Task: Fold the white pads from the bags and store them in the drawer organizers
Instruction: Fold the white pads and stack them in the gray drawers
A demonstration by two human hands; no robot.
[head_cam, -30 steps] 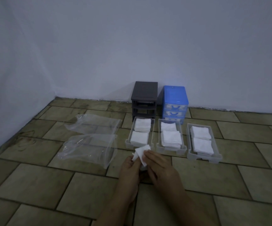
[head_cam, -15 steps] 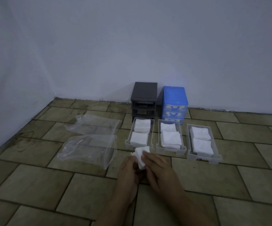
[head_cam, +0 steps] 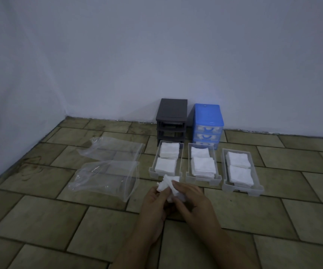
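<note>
My left hand (head_cam: pixel 153 205) and right hand (head_cam: pixel 190 202) pinch a crumpled white pad (head_cam: pixel 169 186), half hidden; I can't make out its axis.

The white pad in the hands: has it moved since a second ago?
Barely. The pad stays at the front edge of the left drawer, between the left hand and right hand; it only looks more crumpled.

The white pad (head_cam: pixel 169 186), flatter a second ago, is now crumpled between both hands.
</note>
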